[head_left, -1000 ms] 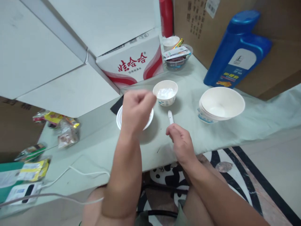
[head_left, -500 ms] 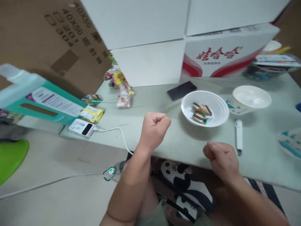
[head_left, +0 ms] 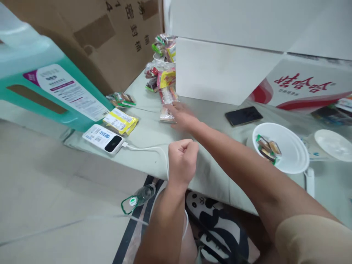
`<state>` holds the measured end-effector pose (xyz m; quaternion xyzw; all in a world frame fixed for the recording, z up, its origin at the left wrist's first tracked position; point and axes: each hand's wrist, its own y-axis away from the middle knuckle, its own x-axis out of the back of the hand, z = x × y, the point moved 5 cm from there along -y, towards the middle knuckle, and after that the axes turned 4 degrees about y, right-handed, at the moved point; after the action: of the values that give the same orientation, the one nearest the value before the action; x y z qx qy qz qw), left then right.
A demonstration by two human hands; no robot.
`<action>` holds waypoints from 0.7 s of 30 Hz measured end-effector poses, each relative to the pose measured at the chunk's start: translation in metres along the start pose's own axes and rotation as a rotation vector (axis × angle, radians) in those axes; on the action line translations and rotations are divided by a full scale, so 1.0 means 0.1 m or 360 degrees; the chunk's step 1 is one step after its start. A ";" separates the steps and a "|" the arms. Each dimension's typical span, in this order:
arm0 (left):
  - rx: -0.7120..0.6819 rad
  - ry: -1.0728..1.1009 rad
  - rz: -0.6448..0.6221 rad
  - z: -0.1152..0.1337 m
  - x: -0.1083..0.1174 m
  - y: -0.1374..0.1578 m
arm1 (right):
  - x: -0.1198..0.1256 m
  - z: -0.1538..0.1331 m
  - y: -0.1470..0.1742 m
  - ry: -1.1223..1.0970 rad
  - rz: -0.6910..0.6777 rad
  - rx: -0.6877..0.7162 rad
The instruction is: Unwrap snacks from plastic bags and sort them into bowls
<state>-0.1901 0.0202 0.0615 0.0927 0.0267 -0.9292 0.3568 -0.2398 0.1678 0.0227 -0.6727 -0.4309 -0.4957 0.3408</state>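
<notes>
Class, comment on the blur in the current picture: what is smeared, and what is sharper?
Head view: the right hand is smeared, probably by motion; the left hand looks sharper; the red lettering toward the right edge is soft.

Left grip (head_left: 183,161): bare, rounded, curled into a fist, fingers folded in, thumb against them. Left wrist (head_left: 177,185) roughly straight; left forearm (head_left: 163,223) running down below the grip. Right grip (head_left: 183,116): bare, flattened, palm down, just beyond the left grip; fingers (head_left: 172,109) extended, somewhat spread, blurred. Right forearm (head_left: 233,154) slanting across from right of the left grip, arm nearly straight.
</notes>
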 end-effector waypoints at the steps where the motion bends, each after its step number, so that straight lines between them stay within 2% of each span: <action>1: 0.0011 -0.0002 0.0014 0.00 0.03 0.00 | -0.04 0.00 -0.05 0.0050 -0.0035 -0.0009; 3: 0.0025 -0.0003 0.0030 0.00 0.07 0.00 | -0.09 0.02 -0.02 0.0109 -0.0019 -0.0051; 6: 0.0021 -0.0014 0.0031 -0.02 0.10 -0.01 | -0.07 0.10 0.30 -0.0029 0.0061 -0.0121; 9: -0.0021 -0.0022 0.0020 -0.04 0.08 -0.02 | 0.02 0.28 0.86 -0.0535 0.0172 -0.0382; 11: -0.0053 -0.0057 -0.0039 -0.05 0.00 -0.01 | 0.07 0.40 1.35 -0.1109 0.0319 -0.0634; 14: -0.0091 -0.0186 -0.0243 -0.08 -0.23 0.03 | 0.08 0.48 2.16 -0.2084 0.0553 -0.0900; 16: -0.0071 -0.0290 -0.0417 -0.14 -0.43 0.09 | 0.06 0.49 2.66 -0.2435 0.0697 -0.1014; 18: 0.0012 -0.0372 -0.0599 -0.25 -0.65 0.16 | 0.03 0.51 3.04 -0.2510 0.0788 -0.1076; 21: 0.0277 -0.0360 -0.0995 -0.48 -0.97 0.33 | -0.04 0.52 3.33 -0.2440 0.0798 -0.1067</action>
<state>-0.0896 0.0649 0.0338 0.0065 -0.0652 -0.9968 0.0462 0.0847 0.0806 -0.0059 -0.9605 -0.2122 0.0825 -0.1598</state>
